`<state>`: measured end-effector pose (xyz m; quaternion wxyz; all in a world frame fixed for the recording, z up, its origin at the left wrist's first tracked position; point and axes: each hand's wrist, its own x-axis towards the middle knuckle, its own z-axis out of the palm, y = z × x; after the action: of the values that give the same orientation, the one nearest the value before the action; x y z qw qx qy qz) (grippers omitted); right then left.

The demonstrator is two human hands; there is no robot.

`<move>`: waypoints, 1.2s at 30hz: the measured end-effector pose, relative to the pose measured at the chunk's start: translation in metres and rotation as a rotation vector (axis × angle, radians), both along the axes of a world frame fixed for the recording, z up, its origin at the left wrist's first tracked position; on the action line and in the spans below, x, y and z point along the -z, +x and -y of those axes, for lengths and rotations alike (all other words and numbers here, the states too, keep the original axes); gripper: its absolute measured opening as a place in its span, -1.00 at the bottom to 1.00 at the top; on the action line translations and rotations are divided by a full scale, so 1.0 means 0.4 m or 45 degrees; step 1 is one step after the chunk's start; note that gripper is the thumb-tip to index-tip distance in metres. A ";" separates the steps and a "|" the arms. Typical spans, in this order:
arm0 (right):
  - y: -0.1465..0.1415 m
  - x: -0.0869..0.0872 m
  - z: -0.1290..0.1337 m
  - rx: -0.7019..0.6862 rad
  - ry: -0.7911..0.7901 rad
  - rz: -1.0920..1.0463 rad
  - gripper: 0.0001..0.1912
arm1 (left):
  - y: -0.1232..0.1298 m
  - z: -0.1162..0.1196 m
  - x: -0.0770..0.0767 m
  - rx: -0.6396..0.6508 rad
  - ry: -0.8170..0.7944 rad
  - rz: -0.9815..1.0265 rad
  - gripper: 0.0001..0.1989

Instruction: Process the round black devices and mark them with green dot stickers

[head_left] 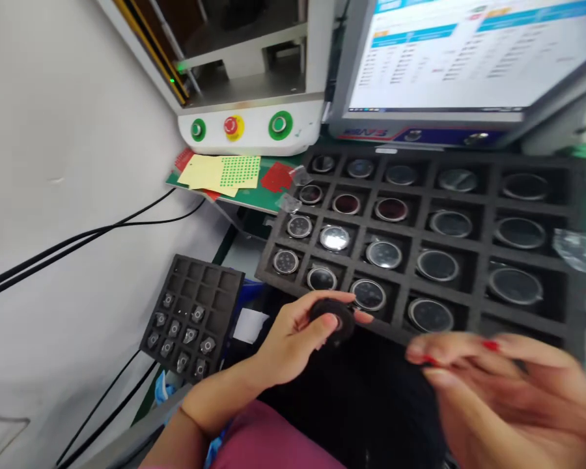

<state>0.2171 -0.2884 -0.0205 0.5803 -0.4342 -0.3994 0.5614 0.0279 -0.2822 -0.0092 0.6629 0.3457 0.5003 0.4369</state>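
Observation:
My left hand (293,339) grips a round black piece (333,320), with the thumb pressed on its middle. It is just in front of the near edge of a large dark foam tray (395,331), whose compartments hold several round, watch-like discs (430,315). At the lower right, my right hand (508,391) is blurred by motion. Its thumb and index finger are pinched together, with a small red bit showing at the tips. What that pinch holds is too small to name.
A smaller foam tray (215,299) with several small metal parts lies at the left. Yellow sheets with green dots (239,171) rest on a green surface. Behind stand a machine with buttons (249,137) and a lit monitor (444,65). Black cables (78,241) cross the left.

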 end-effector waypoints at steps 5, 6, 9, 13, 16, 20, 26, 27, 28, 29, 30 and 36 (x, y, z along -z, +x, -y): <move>-0.052 -0.036 -0.011 0.057 -0.015 -0.045 -0.70 | 0.046 -0.024 -0.010 0.191 0.022 0.273 -0.65; -0.049 -0.039 -0.008 0.077 -0.029 -0.040 -0.72 | 0.051 -0.026 -0.011 0.178 0.041 0.314 -0.71; -0.034 -0.050 0.013 0.103 -0.063 -0.019 -0.74 | 0.063 -0.025 -0.010 0.115 0.094 0.375 -0.86; -0.030 -0.065 0.029 0.030 -0.064 -0.018 -0.73 | 0.068 -0.015 -0.015 0.187 0.245 0.046 -0.83; -0.026 -0.065 0.016 -0.015 -0.125 -0.074 -0.72 | 0.057 -0.010 -0.023 0.389 0.377 -0.216 -0.64; -0.004 -0.056 -0.010 -0.124 -0.190 -0.159 -0.70 | 0.035 -0.011 -0.022 0.621 0.442 -0.188 -0.46; 0.011 -0.058 -0.018 -0.192 -0.167 -0.238 -0.70 | 0.039 -0.029 -0.013 0.543 0.115 0.197 -0.53; 0.012 -0.060 -0.017 -0.176 -0.165 -0.245 -0.70 | 0.041 -0.031 -0.012 0.540 0.130 0.207 -0.50; 0.013 -0.063 -0.015 -0.147 -0.172 -0.246 -0.71 | 0.042 -0.032 -0.011 0.537 0.160 0.201 -0.47; 0.016 -0.066 -0.014 -0.110 -0.192 -0.246 -0.72 | 0.042 -0.032 -0.009 0.536 0.200 0.183 -0.45; 0.018 -0.069 -0.012 -0.076 -0.219 -0.247 -0.73 | 0.041 -0.031 -0.007 0.534 0.252 0.158 -0.43; 0.028 -0.075 -0.012 -0.163 -0.390 -0.399 -0.68 | 0.040 -0.037 -0.008 0.587 0.560 -0.032 -0.37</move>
<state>0.2281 -0.2834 0.0095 0.5258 -0.3984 -0.2413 0.7118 0.0439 -0.2673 -0.0059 0.6476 0.5902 0.3104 0.3686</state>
